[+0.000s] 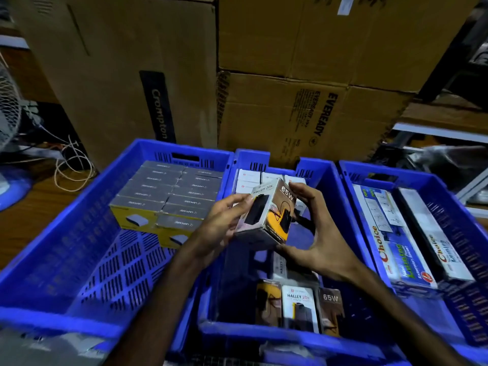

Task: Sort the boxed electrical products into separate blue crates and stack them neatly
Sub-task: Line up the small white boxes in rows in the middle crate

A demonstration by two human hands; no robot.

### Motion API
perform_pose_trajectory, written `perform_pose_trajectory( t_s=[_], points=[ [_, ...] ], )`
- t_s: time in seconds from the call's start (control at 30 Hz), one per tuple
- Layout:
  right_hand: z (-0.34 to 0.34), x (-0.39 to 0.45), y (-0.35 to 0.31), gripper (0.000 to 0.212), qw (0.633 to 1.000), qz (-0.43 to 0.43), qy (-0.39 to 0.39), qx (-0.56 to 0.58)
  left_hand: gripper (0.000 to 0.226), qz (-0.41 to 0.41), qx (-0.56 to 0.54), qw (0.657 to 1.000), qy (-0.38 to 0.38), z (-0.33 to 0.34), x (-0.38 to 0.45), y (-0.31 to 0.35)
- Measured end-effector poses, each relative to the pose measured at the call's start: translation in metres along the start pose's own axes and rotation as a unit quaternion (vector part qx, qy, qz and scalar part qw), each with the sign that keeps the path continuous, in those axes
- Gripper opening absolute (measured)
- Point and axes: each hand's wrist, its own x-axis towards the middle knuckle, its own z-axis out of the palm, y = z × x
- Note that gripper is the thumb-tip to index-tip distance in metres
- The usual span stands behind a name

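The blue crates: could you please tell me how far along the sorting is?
Done: grey-and-yellow boxes stacked in the left blue crate; long Choice boxes lie in the right blue crate. In hand: both hands hold a Halley 65W box. Left: loose Halley boxes in the middle blue crate.

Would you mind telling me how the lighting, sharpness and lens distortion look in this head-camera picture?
Head view: dim light with a strong blue cast; the box held by the left hand and right hand reads sharply in the centre; the right crate and its long boxes smear toward the edge; wide-angle bending bows the cartons behind.
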Motion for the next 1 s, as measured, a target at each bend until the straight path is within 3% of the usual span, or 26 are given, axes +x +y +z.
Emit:
perform_pose_trajectory(
  t_s=[0.13,0.3,0.43,0.63,1.0],
  points=[
    [-0.002,0.001,-0.001,0.096,0.999,-0.004,0.003,0.035,0.021,-0.033,-0.084,0.994,-0.056,0.000,-0.003,0.004],
    [-0.011,-0.002,0.009,0.098,0.999,0.024,-0.023,0.024,0.062,0.019,-0.068,0.997,-0.012,-0.012,0.002,-0.002],
    [-0.015,0.003,0.016,0.095,0.994,0.085,-0.032,0.065,0.072,0.068,-0.010,0.998,0.008,-0.010,0.002,-0.007],
    [-0.014,0.019,0.021,0.065,0.987,0.129,0.025,0.095,0.080,0.096,0.052,0.994,-0.007,-0.006,0.003,-0.010],
    [-0.036,0.030,0.030,0.049,0.971,0.210,-0.078,0.086,0.100,0.106,0.173,0.979,0.007,0.003,0.005,-0.019]
  ],
)
